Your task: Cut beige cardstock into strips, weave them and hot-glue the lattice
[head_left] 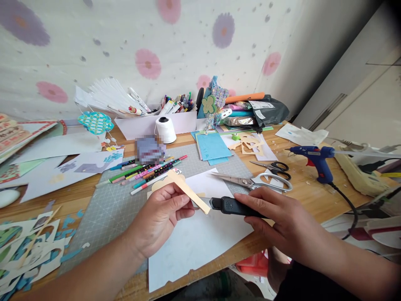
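Observation:
My left hand (167,209) pinches a folded strip of cream-coloured paper (188,190) above the work surface. In my right hand (275,213) is a black utility knife (234,205), its blade pointing left. The blade reaches behind or into the strip near its lower end; which one I cannot tell. White paper (200,242) lies below both hands on a grey cutting mat (90,228). A cream scalloped paper piece (158,184) rests just beyond my left hand. Silver scissors (247,180) with a white handle lie beyond the knife.
Black scissors (275,167) and a blue glue gun (318,156) with a cord sit at the right. Several markers (150,169) lie ahead, near a white thread spool (166,130). Paper scraps (34,246) cover the left side. A pen box (184,121) stands at the back.

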`<control>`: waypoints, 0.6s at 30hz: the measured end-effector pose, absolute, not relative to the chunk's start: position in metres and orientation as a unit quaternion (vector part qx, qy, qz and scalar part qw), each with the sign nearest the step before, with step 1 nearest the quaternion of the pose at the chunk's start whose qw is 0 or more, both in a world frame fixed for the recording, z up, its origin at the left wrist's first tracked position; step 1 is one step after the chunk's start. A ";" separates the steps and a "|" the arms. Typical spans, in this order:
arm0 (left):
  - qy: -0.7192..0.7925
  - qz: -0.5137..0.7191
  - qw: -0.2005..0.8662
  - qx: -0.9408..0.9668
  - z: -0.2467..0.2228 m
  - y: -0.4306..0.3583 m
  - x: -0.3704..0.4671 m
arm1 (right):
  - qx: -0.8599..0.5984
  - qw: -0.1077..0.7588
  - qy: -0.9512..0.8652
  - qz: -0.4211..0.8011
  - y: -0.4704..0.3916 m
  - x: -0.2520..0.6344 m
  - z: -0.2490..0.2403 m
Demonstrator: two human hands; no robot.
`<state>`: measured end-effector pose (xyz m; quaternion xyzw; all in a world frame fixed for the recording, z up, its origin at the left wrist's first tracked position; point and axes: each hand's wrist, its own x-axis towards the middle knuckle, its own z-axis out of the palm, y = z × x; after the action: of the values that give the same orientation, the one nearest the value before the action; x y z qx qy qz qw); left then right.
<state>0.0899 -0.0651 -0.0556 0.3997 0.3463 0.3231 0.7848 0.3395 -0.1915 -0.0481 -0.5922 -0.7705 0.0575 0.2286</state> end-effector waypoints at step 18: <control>0.330 0.314 0.786 0.419 -0.053 -0.068 0.089 | -0.577 0.219 -0.787 -0.018 -0.195 0.341 -0.049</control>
<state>0.0890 -0.0679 -0.0529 0.4187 0.3295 0.3137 0.7859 0.3410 -0.1953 -0.0488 -0.5765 -0.7869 -0.0181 0.2193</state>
